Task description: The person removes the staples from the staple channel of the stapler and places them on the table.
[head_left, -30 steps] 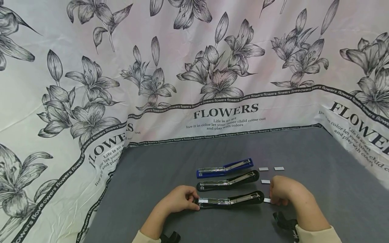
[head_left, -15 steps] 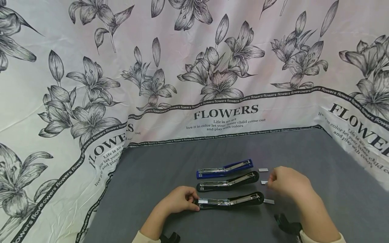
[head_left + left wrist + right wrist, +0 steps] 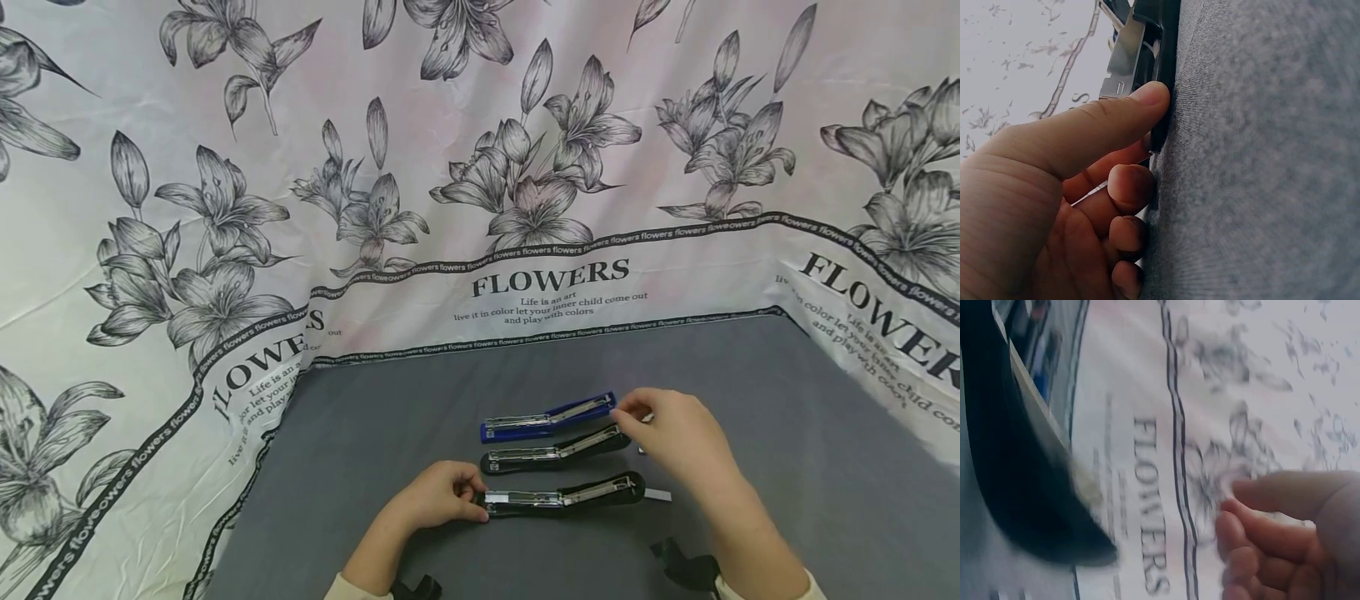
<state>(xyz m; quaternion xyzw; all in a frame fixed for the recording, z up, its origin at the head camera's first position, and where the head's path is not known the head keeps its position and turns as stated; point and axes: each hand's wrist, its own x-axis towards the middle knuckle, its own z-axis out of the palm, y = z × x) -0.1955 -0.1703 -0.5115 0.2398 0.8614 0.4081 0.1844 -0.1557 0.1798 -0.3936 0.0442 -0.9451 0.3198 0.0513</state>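
Observation:
My left hand (image 3: 444, 497) pinches the left end of the nearest black stapler (image 3: 603, 490), which lies hinged wide with its metal channel upward. In the left wrist view the thumb (image 3: 1147, 94) presses the black stapler base, the other fingers curled beneath. A short pale strip of staples (image 3: 497, 497) lies in that channel. Over the right ends of a second black stapler (image 3: 525, 456) and a blue stapler (image 3: 517, 428), also unfolded, hovers my right hand (image 3: 678, 429). Its fingers are loosely bent, and nothing shows between them in the blurred right wrist view.
One loose staple strip (image 3: 657, 495) lies off the nearest stapler's right end; my right hand mostly hides the strips farther back. The grey tabletop (image 3: 390, 400) is walled by a flower-printed cloth (image 3: 555, 283).
My right hand has moved from beside the nearest staple strip, back past the other strips, then left over the farther staplers' ends. My left hand keeps its grip on the near stapler.

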